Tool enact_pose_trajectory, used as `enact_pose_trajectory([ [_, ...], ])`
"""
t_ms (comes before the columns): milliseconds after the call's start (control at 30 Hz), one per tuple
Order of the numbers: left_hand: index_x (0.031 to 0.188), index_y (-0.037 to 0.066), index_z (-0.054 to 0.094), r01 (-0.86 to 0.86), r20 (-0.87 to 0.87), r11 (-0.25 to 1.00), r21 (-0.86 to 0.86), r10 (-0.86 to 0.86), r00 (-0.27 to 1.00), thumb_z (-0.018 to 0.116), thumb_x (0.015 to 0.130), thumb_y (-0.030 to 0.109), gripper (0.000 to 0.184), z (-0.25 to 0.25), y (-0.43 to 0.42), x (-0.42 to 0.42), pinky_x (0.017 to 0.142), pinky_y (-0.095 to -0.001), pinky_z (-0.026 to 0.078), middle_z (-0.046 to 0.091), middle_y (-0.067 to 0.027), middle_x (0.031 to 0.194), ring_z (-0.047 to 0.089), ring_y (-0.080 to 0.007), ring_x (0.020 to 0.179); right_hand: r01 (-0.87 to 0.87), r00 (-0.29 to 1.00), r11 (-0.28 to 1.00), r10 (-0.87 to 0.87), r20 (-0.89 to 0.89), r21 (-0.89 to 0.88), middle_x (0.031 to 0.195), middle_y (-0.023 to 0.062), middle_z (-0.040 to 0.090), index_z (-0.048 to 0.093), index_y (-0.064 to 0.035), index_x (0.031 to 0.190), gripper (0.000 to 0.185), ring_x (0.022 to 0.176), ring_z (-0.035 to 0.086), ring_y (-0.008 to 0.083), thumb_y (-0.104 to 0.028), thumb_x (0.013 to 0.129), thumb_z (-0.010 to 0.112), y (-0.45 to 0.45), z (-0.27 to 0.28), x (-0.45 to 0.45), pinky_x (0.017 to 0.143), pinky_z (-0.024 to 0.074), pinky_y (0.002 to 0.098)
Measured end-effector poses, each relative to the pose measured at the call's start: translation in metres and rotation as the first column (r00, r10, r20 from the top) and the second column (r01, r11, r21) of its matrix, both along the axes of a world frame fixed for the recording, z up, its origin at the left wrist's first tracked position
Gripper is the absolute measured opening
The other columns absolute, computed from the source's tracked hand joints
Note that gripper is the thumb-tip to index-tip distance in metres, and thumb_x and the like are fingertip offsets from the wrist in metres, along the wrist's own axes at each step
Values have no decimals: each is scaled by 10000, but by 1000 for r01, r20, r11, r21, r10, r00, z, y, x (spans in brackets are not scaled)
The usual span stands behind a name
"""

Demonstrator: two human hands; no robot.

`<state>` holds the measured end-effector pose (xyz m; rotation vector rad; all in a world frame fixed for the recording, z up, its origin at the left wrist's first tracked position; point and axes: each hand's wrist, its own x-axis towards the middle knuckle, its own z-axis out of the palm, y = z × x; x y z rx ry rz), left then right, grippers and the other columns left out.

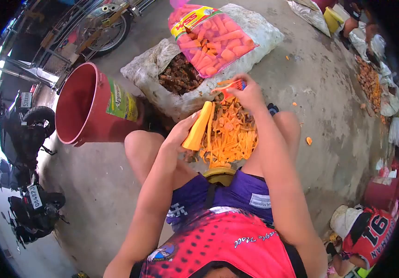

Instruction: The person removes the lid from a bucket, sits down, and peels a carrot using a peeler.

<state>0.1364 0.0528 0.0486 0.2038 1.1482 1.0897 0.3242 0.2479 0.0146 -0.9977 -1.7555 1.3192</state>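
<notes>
The left hand [181,133] has its grip closed around the carrot [200,124], beside the left edge of the peel pile [232,136]; the slanted hold leaves the upper face exposed. The right hand [249,95] grips the peeler [230,88] over the pile's far end, presumably so that shavings drop there. Beyond the pile, the white sack [263,34] supports the pink bag [218,39]. The fingers under the carrot are hidden; the peeler blade is indistinct.

From here I see the left hand [181,133] gripping a peeled carrot [198,127] mid-frame, the right hand [247,96] holding an orange peeler [231,89], and a red bucket [98,104] standing upper left.
</notes>
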Motion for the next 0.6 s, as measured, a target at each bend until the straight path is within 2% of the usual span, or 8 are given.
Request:
enact_pose_trajectory([
  [67,1387,175,588,-34,7,999,2,34,999,477,1093,468,430,-5,4,-5,647,-341,599,712,-41,1037,691,-168,770,58,995,998,-59,81,16,939,80,723,668,-75,1069,399,852,689,194,-186,754,886,-3,7,5,804,559,358],
  [167,1357,170,606,-79,48,997,-18,80,996,489,1084,489,436,-21,13,-13,636,-356,588,705,-35,980,679,-175,744,-324,946,937,322,33,132,942,78,717,672,-76,1072,400,854,684,194,-187,754,888,-63,18,-8,809,556,358],
  [233,1340,154,614,-89,88,992,-92,98,991,498,1080,492,442,-6,15,-1,635,-363,584,701,-37,951,675,-180,728,-289,957,955,288,36,66,947,63,712,676,-83,1070,400,858,674,182,-183,749,894,-51,13,-8,818,551,350],
  [267,1284,114,629,11,83,997,-74,-5,997,512,1073,498,453,-27,11,-11,635,-367,576,698,-47,943,665,-184,716,-267,963,963,266,37,19,949,56,710,678,-86,1069,401,860,668,176,-180,747,897,-49,9,-6,822,549,347],
  [367,1204,84,636,44,74,997,-55,-40,996,523,1069,500,452,-26,1,-14,620,-367,558,686,-61,925,654,-194,701,107,984,994,-107,145,8,945,27,700,688,-101,1067,392,868,653,151,-170,741,895,6,-1,7,830,540,330],
  [467,1163,85,629,-95,128,995,-19,97,987,506,1068,521,463,-24,7,-14,588,-363,537,662,-73,883,633,-208,659,-45,994,997,39,-106,-57,941,25,702,692,-107,1063,392,864,656,143,-185,741,900,-14,-2,2,819,541,325],
  [567,1208,99,627,-80,128,996,-40,85,988,477,1071,544,490,-43,12,-23,568,-356,526,649,-65,888,623,-213,632,-420,898,903,428,104,-90,943,35,704,693,-104,1068,392,866,664,153,-212,752,899,-72,31,-6,814,539,322],
  [600,1235,103,621,-37,111,997,-61,43,993,474,1071,545,494,-36,13,-18,565,-354,523,647,-62,891,621,-213,627,-335,937,941,338,84,-54,940,37,707,692,-103,1067,398,865,666,156,-220,751,903,-63,22,-8,813,540,327],
])
